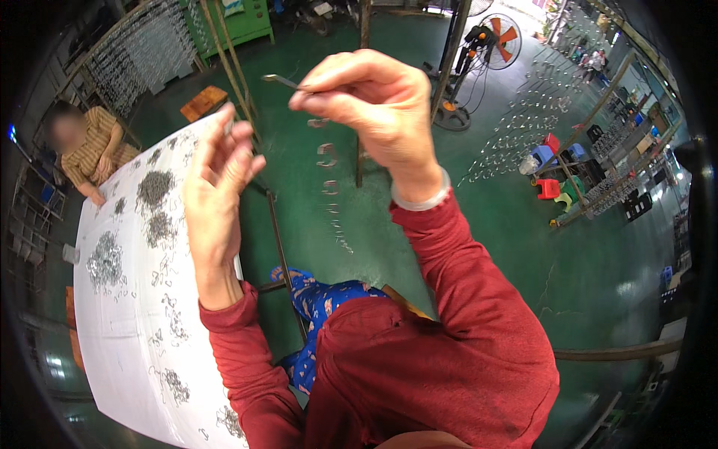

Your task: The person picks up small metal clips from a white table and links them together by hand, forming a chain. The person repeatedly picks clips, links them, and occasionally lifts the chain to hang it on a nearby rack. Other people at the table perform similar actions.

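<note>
Raised in the upper middle, my right hand (374,97) pinches a thin bent metal hook (281,81) between thumb and fingertips. Its curled end sticks out to the left. Below that hand hangs a vertical line of small curved metal pieces (327,155); what they hang from is hidden behind the fingers. My left hand (217,187) is lifted beside the table's edge, its half-bent fingers and thumb apart, slightly blurred. Nothing shows in it. Piles of small dark metal hooks (155,188) lie on the white-covered table (112,352) to my left.
Across the table sits a person in a striped shirt (97,142). Bamboo poles (232,56) stand ahead, with a floor fan (499,41) beyond. Rows of hanging metal pieces (516,112) fill the right, near coloured stools (547,188). A metal bar (277,232) runs beside the table.
</note>
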### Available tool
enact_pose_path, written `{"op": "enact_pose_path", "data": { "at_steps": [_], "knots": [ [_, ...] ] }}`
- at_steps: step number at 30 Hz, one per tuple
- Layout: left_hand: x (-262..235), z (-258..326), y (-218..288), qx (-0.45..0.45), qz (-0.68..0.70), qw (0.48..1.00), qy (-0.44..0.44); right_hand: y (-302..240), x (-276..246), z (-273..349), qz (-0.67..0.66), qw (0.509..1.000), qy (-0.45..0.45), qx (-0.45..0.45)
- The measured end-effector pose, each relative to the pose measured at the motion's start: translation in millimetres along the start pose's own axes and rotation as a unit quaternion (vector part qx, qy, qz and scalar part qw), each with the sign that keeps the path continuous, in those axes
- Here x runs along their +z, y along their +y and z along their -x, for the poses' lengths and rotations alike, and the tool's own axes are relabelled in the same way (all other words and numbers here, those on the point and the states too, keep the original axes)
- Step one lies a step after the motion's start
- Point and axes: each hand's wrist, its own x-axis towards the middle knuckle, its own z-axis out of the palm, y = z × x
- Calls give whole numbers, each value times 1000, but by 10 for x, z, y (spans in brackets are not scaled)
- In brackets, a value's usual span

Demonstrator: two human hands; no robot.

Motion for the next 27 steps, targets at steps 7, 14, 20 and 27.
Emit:
{"op": "enact_pose_path", "data": {
  "at_steps": [7,14,20,27],
  "knots": [
    [-810,541,-1269,-269,-112,954,-69,-749,-606,-131,160,982,75,-72],
    [-1837,1274,-2144,-463,-218,859,-5,-1468,-1285,-226,277,935,178,-131],
    [-2072,1487,-2175,-453,-155,877,-36,-2149,-1974,-211,274,910,249,-189],
    [-2126,1528,-2160,-439,-79,895,-25,-2722,-2626,-317,292,862,345,-228]
  ]
}}
